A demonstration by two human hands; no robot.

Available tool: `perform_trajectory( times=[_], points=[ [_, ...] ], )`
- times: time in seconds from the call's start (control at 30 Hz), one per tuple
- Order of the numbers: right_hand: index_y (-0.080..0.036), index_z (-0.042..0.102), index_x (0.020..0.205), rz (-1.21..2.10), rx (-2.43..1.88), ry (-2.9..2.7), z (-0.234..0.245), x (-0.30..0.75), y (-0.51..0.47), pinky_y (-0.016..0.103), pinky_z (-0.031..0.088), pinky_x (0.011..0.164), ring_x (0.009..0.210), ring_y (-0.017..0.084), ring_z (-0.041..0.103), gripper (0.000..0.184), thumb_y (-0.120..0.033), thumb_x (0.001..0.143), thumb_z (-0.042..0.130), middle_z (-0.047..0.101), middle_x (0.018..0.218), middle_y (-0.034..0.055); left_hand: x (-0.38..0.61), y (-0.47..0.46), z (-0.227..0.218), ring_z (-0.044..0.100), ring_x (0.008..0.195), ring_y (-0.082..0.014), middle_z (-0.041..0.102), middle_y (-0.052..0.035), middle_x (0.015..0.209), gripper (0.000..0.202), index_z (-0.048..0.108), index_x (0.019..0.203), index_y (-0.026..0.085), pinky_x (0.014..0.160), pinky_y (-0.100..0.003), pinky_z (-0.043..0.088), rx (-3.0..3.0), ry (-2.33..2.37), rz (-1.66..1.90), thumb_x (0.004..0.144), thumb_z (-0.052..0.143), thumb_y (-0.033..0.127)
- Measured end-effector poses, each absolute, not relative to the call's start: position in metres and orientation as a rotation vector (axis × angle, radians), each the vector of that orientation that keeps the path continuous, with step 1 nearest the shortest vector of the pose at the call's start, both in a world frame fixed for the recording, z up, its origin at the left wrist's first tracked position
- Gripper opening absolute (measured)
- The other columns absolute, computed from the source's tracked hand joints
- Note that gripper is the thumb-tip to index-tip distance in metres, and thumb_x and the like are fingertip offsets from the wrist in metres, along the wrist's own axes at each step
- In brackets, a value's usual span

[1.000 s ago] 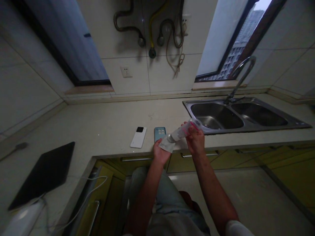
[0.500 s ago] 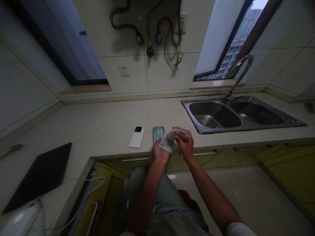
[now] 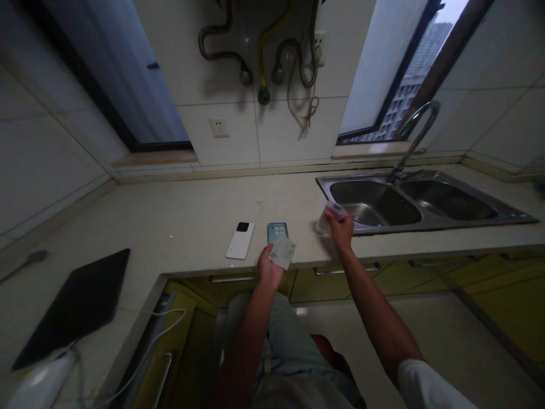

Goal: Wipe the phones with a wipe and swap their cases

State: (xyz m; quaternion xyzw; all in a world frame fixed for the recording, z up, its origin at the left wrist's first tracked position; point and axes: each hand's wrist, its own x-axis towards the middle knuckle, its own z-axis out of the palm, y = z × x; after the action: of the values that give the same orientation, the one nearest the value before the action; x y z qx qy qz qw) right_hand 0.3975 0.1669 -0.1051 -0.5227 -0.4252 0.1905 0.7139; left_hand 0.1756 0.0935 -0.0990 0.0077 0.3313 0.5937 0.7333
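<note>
We see the left grip [image 3: 269, 270] clamped on a pale sachet [image 3: 283, 253], just beside a teal-cased phone [image 3: 277, 230] on the worktop [image 3: 191, 227]. The right grip [image 3: 340, 229] is clamped on a pink-labelled plastic tube [image 3: 330, 216], over the near corner of the steel sink [image 3: 426, 229].

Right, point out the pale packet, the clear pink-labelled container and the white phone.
Pale packet [image 3: 283, 253]: head view, on its flat face.
Clear pink-labelled container [image 3: 334, 211]: head view, on its pink label.
White phone [image 3: 240, 243]: head view, on its back.

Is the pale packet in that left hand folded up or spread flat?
Spread flat: the pale packet shows as one smooth panel held up by the left hand, with no fold visible.
</note>
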Motion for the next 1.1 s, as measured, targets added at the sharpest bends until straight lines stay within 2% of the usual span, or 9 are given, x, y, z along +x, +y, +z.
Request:
perform_trajectory(
  times=[0.2, 0.4, 0.53, 0.63, 0.77, 0.87, 0.97, 1.03, 1.1],
  points=[
    [-0.018, 0.066, 0.103, 0.466, -1.177, -1.073, -0.115, 0.4, 0.173, 0.043, 0.05, 0.093, 0.094, 0.024, 0.066, 0.046, -0.049, 0.071, 0.077, 0.072, 0.103, 0.009, 0.181, 0.094, -0.095, 0.073, 0.087, -0.0228, 0.075, -0.0108, 0.085, 0.018, 0.067, 0.095, 0.009, 0.091, -0.037, 0.057, 0.082, 0.805, 1.338, 0.079, 0.062, 0.014],
    [-0.021, 0.054, 0.12, 0.679, -1.109, -1.015, -0.116, 0.409, 0.163, 0.046, 0.045, 0.101, 0.108, 0.024, 0.063, 0.068, -0.042, 0.063, 0.083, 0.067, 0.118, 0.0098, 0.18, 0.096, -0.09, 0.073, 0.09, -0.0233, 0.076, -0.0116, 0.088, 0.025, 0.067, 0.105, 0.008, 0.09, -0.038, 0.057, 0.042, 0.759, 1.309, 0.084, 0.058, 0.019],
    [-0.023, 0.052, 0.125, 0.461, -1.194, -0.87, -0.119, 0.391, 0.122, 0.05, 0.038, 0.109, 0.124, 0.025, 0.054, 0.06, -0.037, 0.072, 0.076, 0.056, 0.134, 0.0117, 0.182, 0.096, -0.094, 0.072, 0.095, -0.0244, 0.076, -0.0117, 0.089, 0.027, 0.066, 0.108, 0.008, 0.092, -0.038, 0.056, 0.032, 0.795, 1.332, 0.087, 0.056, 0.021],
    [-0.024, 0.055, 0.123, 0.426, -1.181, -0.903, -0.122, 0.359, 0.085, 0.046, 0.047, 0.1, 0.115, 0.023, 0.058, 0.047, -0.036, 0.08, 0.07, 0.057, 0.13, 0.0112, 0.188, 0.096, -0.098, 0.072, 0.092, -0.0224, 0.076, -0.0108, 0.09, 0.024, 0.067, 0.104, 0.01, 0.092, -0.036, 0.055, 0.041, 0.825, 1.376, 0.086, 0.057, 0.021],
    [-0.024, 0.061, 0.12, 0.92, -1.127, -1.023, -0.121, 0.322, 0.062, 0.037, 0.056, 0.081, 0.103, 0.023, 0.063, 0.048, -0.043, 0.078, 0.073, 0.065, 0.121, 0.0095, 0.198, 0.092, -0.1, 0.072, 0.083, -0.0205, 0.075, -0.0109, 0.089, 0.018, 0.069, 0.091, 0.009, 0.085, -0.031, 0.054, 0.218, 0.775, 1.351, 0.081, 0.064, 0.024],
    [-0.02, 0.07, 0.105, 1.192, -1.064, -1.081, -0.114, 0.314, 0.064, 0.031, 0.056, 0.068, 0.081, 0.02, 0.066, 0.041, -0.047, 0.075, 0.075, 0.072, 0.096, 0.0049, 0.199, 0.087, -0.1, 0.07, 0.079, -0.0193, 0.074, -0.0086, 0.086, 0.021, 0.071, 0.089, 0.011, 0.077, -0.027, 0.053, 0.424, 0.82, 1.336, 0.077, 0.07, 0.028],
    [-0.017, 0.071, 0.08, 1.188, -1.098, -1.071, -0.106, 0.321, 0.069, 0.026, 0.05, 0.056, 0.06, 0.015, 0.059, 0.031, -0.047, 0.072, 0.078, 0.066, 0.066, -0.0012, 0.19, 0.088, -0.099, 0.066, 0.076, -0.0184, 0.072, -0.0065, 0.085, 0.021, 0.071, 0.09, 0.015, 0.07, -0.025, 0.05, 0.644, 0.95, 1.314, 0.077, 0.07, 0.031],
    [-0.018, 0.068, 0.072, 1.2, -1.096, -0.988, -0.102, 0.329, 0.071, 0.025, 0.047, 0.052, 0.053, 0.013, 0.055, 0.029, -0.046, 0.072, 0.078, 0.062, 0.058, -0.0034, 0.179, 0.093, -0.099, 0.064, 0.079, -0.0185, 0.071, -0.0065, 0.089, 0.015, 0.071, 0.088, 0.017, 0.07, -0.025, 0.049, 0.826, 1.097, 1.328, 0.079, 0.067, 0.029],
    [-0.02, 0.066, 0.073, 1.266, -1.042, -0.863, -0.101, 0.339, 0.074, 0.026, 0.049, 0.053, 0.055, 0.015, 0.058, 0.028, -0.044, 0.071, 0.079, 0.064, 0.062, -0.003, 0.167, 0.101, -0.098, 0.063, 0.091, -0.02, 0.069, -0.0078, 0.097, 0.01, 0.07, 0.084, 0.019, 0.081, -0.027, 0.049, 1.029, 1.278, 1.425, 0.082, 0.063, 0.027]
  ],
)
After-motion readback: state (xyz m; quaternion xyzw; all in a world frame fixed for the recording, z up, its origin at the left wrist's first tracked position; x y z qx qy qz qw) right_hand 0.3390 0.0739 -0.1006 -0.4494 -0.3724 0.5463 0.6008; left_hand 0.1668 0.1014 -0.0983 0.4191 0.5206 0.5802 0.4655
